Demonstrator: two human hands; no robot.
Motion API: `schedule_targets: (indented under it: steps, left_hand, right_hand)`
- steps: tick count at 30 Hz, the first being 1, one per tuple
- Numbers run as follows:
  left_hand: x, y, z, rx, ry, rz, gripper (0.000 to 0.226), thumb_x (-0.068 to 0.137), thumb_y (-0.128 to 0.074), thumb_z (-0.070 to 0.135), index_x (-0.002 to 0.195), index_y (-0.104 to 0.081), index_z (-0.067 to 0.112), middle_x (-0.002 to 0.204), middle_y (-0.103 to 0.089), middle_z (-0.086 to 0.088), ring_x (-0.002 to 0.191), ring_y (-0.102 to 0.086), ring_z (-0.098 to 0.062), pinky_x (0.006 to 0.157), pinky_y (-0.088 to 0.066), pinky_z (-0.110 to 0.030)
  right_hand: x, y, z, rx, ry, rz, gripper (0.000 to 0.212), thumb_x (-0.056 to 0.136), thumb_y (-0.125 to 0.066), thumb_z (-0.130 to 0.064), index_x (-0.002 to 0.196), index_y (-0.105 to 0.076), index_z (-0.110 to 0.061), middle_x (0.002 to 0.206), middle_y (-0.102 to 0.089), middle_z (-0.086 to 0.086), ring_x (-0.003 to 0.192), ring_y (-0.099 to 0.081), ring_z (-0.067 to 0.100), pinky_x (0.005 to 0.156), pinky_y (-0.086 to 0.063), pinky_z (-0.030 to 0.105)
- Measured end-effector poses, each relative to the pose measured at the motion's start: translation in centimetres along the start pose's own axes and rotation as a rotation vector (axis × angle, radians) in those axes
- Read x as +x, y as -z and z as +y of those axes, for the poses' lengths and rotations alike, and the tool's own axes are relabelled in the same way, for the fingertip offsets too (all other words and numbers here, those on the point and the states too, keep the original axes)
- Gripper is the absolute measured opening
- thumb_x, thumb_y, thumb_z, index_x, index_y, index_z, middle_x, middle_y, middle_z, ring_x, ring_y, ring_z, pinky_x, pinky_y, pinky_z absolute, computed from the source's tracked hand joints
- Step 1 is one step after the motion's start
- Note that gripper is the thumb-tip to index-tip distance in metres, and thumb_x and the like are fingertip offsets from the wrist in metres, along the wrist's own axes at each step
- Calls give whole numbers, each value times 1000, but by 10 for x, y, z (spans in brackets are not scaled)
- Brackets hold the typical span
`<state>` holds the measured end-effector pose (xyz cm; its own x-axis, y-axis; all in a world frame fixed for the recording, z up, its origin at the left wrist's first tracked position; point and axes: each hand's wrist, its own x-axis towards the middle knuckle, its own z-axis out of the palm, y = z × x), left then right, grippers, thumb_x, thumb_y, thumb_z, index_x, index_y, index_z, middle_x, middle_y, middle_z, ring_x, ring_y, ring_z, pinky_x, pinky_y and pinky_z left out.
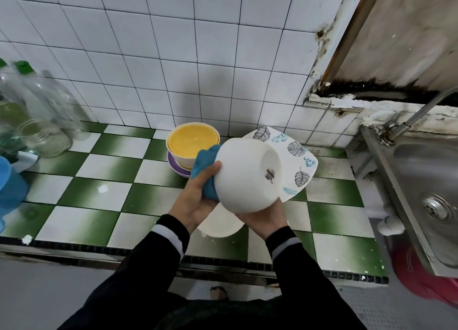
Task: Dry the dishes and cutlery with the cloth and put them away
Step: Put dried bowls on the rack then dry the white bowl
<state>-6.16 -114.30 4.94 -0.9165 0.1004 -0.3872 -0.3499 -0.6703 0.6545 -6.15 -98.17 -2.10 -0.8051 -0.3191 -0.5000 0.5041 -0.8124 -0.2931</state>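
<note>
I hold a white bowl [244, 174] bottom-up and tilted above the counter. My right hand [264, 217] grips its lower rim from below. My left hand [198, 195] holds a blue cloth [205, 164] bunched against the bowl's left side, thumb on the bowl's outer wall. Behind the bowl lies a white square plate with leaf prints [295, 156]. A yellow bowl [192, 142] is stacked on a purple dish [177, 168] near the wall. A white plate [219, 224] lies on the counter under my hands.
The green-and-white checkered counter [99, 181] carries glass bottles and jars [37, 111] at the left. A steel sink [426, 193] with a faucet [418, 111] is at the right. A blue object [10, 186] sits at the far left edge.
</note>
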Motion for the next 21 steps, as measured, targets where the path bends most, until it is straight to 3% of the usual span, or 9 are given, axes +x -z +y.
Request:
schedule_targets:
  steps: [2,5,7,10,13,16,18,20,21]
  left_hand:
    - [4,11,1,-48,16,35,47,80,-66,20,126,-59,18,114,-70,-6,101,-67,-23,72,-61,-43]
    - [10,24,0,2,0,142,40,87,-66,20,126,-60,17,118,-69,-9,110,-64,-28,79,-60,-48]
    - [13,29,-3,71,-33,247,37,91,-65,23,126,-59,14,120,-68,-11,111,-64,-29,84,-57,-50]
    - [15,29,-8,131,-106,376,26,97,-58,32,119,-57,19,119,-67,-10,107,-64,-25,90,-54,-46]
    - [10,20,-13,292,-299,429,14,100,-51,38,108,-57,28,122,-65,-4,110,-63,-17,100,-50,-40]
    - [-1,5,-23,525,-574,324,21,100,-50,35,115,-56,22,107,-65,4,91,-61,6,85,-50,-18]
    - [-3,-1,-32,712,-709,146,28,99,-53,40,117,-57,19,99,-64,1,87,-59,3,78,-48,-16]
    - [3,-6,-37,965,-836,-19,32,97,-51,35,129,-50,29,125,-59,-6,118,-54,-5,99,-44,-21]
    - [8,-8,-37,1075,-890,-80,40,98,-49,29,138,-43,30,142,-48,-5,136,-41,-11,112,-34,-24]
  right_hand:
    - [3,-3,-12,24,59,-28,41,84,-61,-32,123,-64,-20,131,-62,13,118,-55,36,100,-45,48]
    - [6,-2,-29,4,167,-44,43,63,-80,-18,105,-73,-16,115,-65,14,108,-56,30,111,-31,44]
    - [3,-7,-38,21,237,-82,29,67,-74,-18,96,-80,-15,106,-74,6,103,-67,25,113,-35,45]
    - [-6,-25,-44,20,302,-96,33,71,-71,-22,102,-79,-15,105,-76,4,97,-73,22,92,-52,51]
    - [-12,-41,-44,-132,452,5,23,97,-52,-23,114,-66,-18,107,-75,0,95,-72,18,73,-61,45]
    - [-15,-57,-36,-345,572,42,19,105,-44,-20,106,-63,-19,101,-73,-5,93,-67,14,80,-56,39]
    - [-14,-68,-26,-539,592,42,16,104,-47,-15,99,-62,-17,91,-72,-7,84,-65,10,78,-53,35]
    - [-14,-76,-15,-763,625,8,18,101,-50,-7,99,-64,-18,95,-72,-1,88,-65,14,84,-53,38]
    - [-14,-77,-11,-851,642,-17,24,100,-48,-2,101,-65,-19,99,-71,2,93,-64,17,89,-53,40]
